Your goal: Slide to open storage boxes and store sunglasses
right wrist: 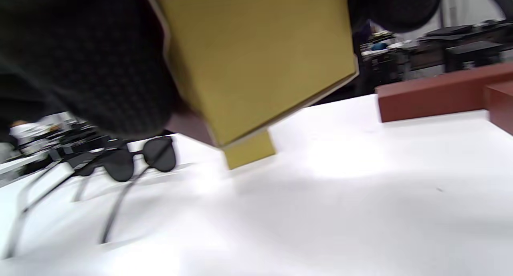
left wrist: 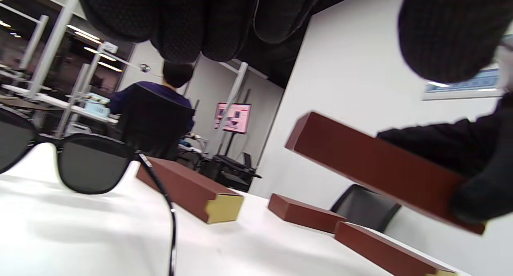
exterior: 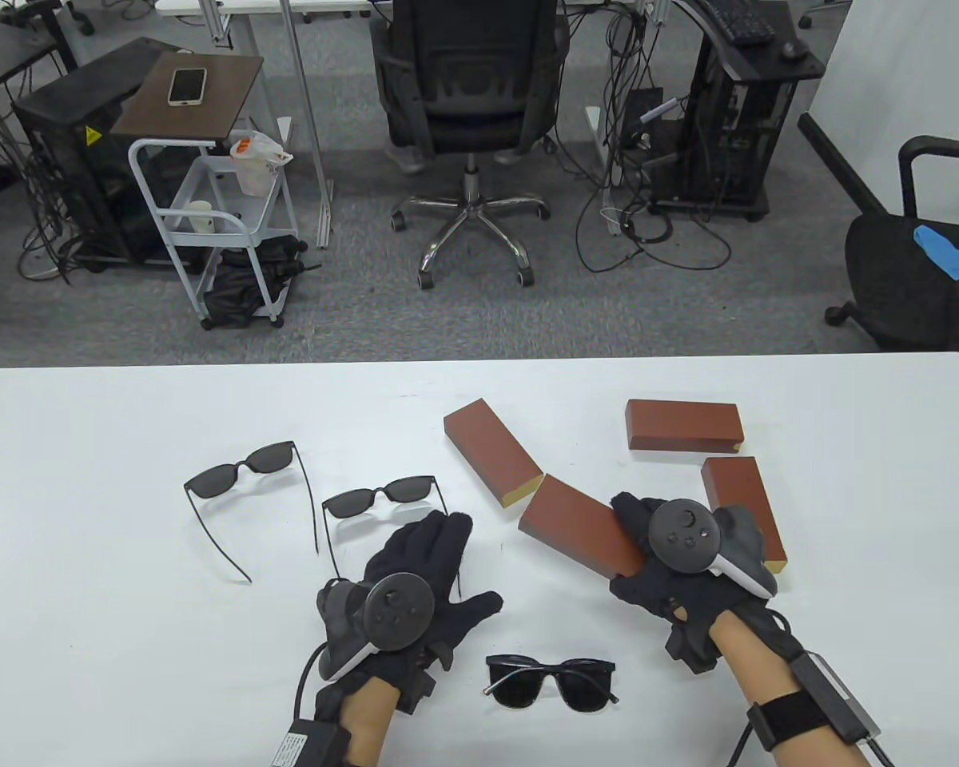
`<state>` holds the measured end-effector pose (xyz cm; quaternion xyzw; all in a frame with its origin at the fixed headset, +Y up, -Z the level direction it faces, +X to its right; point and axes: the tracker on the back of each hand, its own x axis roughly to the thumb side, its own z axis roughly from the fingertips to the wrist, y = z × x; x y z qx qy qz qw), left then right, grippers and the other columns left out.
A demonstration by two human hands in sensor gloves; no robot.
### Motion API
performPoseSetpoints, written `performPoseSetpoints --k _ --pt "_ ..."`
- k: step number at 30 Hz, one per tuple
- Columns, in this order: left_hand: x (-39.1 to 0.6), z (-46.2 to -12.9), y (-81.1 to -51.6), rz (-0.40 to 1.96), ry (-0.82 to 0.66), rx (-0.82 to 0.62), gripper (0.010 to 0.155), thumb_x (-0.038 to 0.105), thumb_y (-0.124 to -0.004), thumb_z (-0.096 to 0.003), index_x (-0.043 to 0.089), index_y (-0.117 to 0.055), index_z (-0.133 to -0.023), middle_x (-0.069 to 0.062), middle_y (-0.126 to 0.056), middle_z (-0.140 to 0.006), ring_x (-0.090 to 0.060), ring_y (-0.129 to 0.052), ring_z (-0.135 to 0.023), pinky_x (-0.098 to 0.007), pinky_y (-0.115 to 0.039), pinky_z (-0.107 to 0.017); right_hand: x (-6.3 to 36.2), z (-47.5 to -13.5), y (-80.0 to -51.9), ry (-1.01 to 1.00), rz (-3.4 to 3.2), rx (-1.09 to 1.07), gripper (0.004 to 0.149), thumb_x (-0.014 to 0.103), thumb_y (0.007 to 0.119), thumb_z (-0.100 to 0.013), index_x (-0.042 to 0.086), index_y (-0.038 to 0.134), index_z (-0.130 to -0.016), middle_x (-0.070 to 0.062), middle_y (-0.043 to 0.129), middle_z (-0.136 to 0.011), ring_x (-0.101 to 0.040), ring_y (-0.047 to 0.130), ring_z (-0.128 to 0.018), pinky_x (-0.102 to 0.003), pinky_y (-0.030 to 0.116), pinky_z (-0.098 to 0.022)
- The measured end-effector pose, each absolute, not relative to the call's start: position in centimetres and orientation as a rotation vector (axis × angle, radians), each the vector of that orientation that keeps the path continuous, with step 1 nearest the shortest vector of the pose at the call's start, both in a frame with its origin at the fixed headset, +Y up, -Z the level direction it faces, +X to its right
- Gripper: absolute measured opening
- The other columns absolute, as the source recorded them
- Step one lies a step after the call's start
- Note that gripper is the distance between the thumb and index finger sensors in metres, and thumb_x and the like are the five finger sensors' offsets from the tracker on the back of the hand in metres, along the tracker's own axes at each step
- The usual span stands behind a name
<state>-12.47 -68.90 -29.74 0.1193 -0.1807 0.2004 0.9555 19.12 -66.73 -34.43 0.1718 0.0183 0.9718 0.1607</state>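
Note:
Four brown slide boxes are in the table view. My right hand point(exterior: 638, 545) grips the near end of one brown box point(exterior: 575, 531) and holds it tilted off the table; its gold end point(right wrist: 256, 59) fills the right wrist view. Another box point(exterior: 491, 459) with a gold end lies just beyond it. Two more boxes point(exterior: 685, 425) point(exterior: 739, 495) lie at the right. My left hand point(exterior: 439, 559) is open, fingers spread, holding nothing, just short of the middle sunglasses point(exterior: 380, 499). Open sunglasses point(exterior: 244, 471) lie at the left, folded sunglasses point(exterior: 551, 679) near the front edge.
The white table point(exterior: 88, 639) ends at a far edge with an office chair point(exterior: 467, 96), a cart point(exterior: 208, 216) and computer towers on the floor beyond. In the left wrist view a person sits at a desk far behind the sunglasses point(left wrist: 92, 163).

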Motion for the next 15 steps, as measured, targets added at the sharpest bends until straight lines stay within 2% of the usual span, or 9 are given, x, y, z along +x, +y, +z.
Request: performPoseSetpoints --k 4,6,10,14,15 --pt "-12.4 -29.5 -68.5 0.449 -0.479 0.269 0.095 0.076 -0.086 -0.027 0.036 -0.056 -0.108 -0.001 -0.066 -0.113 -0.032 -0.073 -0.1 -0.058 -0.069 -0.065 18.0 -33.4 -64.4 0.078 2.75 0.667 0.094 0.046 0.101 -0.021 0.025 0.048 -0.095 -0.012 0.058 -0.098 -0.038 0.063 -0.078 -0.054 0.063 -0.062" --pt "-12.4 -29.3 -68.4 0.484 -0.507 0.325 0.094 0.075 -0.088 -0.0256 0.035 -0.062 -0.106 -0.001 -0.073 -0.109 -0.032 -0.079 -0.095 -0.057 -0.072 -0.062 17.6 -33.0 -64.0 0.097 2.725 0.718 0.093 0.045 0.101 -0.021 0.025 0.048 -0.095 -0.012 0.058 -0.098 -0.038 0.063 -0.079 -0.054 0.062 -0.062" --pt "-12.5 -29.2 -68.2 0.517 -0.534 0.317 0.097 0.076 -0.088 -0.0242 0.035 -0.06 -0.107 0.0 -0.071 -0.11 -0.03 -0.078 -0.097 -0.056 -0.073 -0.063 16.5 -32.3 -64.1 0.125 2.694 0.836 0.093 0.043 0.102 -0.021 0.027 0.048 -0.095 -0.01 0.058 -0.099 -0.038 0.061 -0.08 -0.054 0.061 -0.064" --pt "-12.4 -29.5 -68.5 0.54 -0.566 0.232 0.1 0.077 -0.089 -0.0238 0.036 -0.056 -0.109 -0.001 -0.068 -0.113 -0.031 -0.076 -0.1 -0.058 -0.072 -0.064 15.6 -31.6 -65.0 0.159 2.66 0.903 0.092 0.042 0.102 -0.022 0.028 0.048 -0.095 -0.009 0.057 -0.1 -0.037 0.06 -0.081 -0.054 0.06 -0.065" --pt "-12.3 -29.7 -68.7 0.54 -0.568 0.161 0.102 0.077 -0.089 -0.0238 0.035 -0.053 -0.11 -0.001 -0.066 -0.114 -0.032 -0.075 -0.1 -0.058 -0.071 -0.065 15.5 -31.5 -65.2 0.148 2.634 0.909 0.092 0.043 0.102 -0.021 0.028 0.048 -0.095 -0.009 0.057 -0.1 -0.037 0.06 -0.081 -0.054 0.06 -0.065"
